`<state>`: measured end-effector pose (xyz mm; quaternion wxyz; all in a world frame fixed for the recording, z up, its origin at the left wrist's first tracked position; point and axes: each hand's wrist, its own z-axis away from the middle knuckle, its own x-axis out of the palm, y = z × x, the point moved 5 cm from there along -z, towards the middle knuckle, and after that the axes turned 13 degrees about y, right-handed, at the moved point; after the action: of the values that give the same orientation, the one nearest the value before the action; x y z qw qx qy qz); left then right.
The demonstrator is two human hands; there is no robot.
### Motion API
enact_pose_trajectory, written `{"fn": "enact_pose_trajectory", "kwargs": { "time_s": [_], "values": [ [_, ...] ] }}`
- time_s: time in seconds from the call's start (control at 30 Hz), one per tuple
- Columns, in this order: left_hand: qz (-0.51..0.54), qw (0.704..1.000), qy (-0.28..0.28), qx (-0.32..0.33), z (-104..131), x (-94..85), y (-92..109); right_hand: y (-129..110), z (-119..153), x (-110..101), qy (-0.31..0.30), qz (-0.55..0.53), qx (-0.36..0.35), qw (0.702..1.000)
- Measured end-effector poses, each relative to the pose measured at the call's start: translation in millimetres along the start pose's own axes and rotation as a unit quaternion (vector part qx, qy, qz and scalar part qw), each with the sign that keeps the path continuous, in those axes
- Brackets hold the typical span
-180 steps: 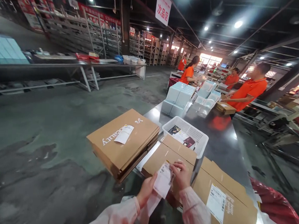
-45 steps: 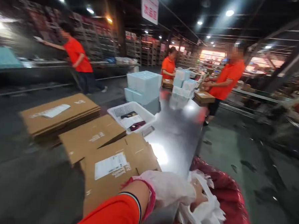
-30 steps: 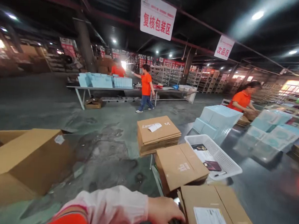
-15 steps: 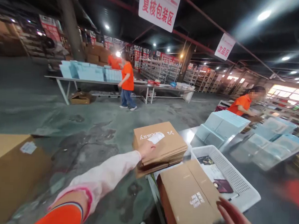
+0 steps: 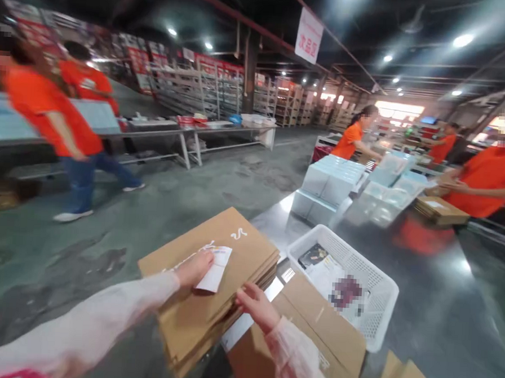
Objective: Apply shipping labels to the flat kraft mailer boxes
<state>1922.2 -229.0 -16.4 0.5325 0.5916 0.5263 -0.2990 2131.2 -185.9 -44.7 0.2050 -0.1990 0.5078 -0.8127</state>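
Note:
My left hand (image 5: 195,266) lies over a stack of flattened cardboard boxes (image 5: 241,233), its fingers closed on a white printed paper slip (image 5: 216,274). The top box bears white lettering, partly covered by that hand. At the stack's near right edge is my right hand (image 5: 257,305), its fingers slightly bent and apart, the tips at the cardboard edges. Below that forearm sits a closed brown cardboard box (image 5: 301,310) with white print, partly hidden by the sleeve.
A white plastic basket (image 5: 383,286) on the metal table (image 5: 433,300) holds papers and small packs. Pale blue boxes (image 5: 326,184) and clear-wrapped packs (image 5: 381,198) stand farther back. People in orange shirts are at left and right; one (image 5: 57,111) walks past a long table.
The view has swung right and closer to the stack. My right hand has moved left from the closed box to the stack's edge. The paper slip is now in my left fingers.

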Motion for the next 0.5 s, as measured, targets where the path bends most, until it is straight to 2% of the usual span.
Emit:
{"fn": "enact_pose_trajectory", "kwargs": {
  "time_s": [0.07, 0.13, 0.23, 0.33, 0.4, 0.43, 0.5],
  "values": [
    [0.040, 0.997, -0.007, 0.071, 6, 6.3, 41, -1, 3, 2, 0.031, -0.027, 0.003, 0.999],
    [0.079, 0.985, -0.012, 0.155, 7, 14.3, 87, -5, 16, -8, 0.039, -0.038, 0.012, 0.998],
    [0.112, 0.961, -0.003, 0.252, -3, 28.2, 149, -14, 48, -50, 0.080, -0.041, 0.027, 0.996],
    [0.119, 0.916, 0.024, 0.381, -15, 38.4, 199, -21, 80, -118, 0.127, -0.014, 0.056, 0.990],
    [0.110, 0.878, 0.049, 0.463, -23, 42.1, 227, -24, 88, -177, 0.200, 0.096, 0.069, 0.973],
    [0.103, 0.866, 0.056, 0.486, -27, 44.1, 239, -26, 88, -210, 0.257, 0.174, 0.067, 0.948],
    [0.089, 0.859, 0.053, 0.501, -37, 49.9, 263, -32, 78, -275, 0.373, 0.325, 0.068, 0.867]
  ]
}}
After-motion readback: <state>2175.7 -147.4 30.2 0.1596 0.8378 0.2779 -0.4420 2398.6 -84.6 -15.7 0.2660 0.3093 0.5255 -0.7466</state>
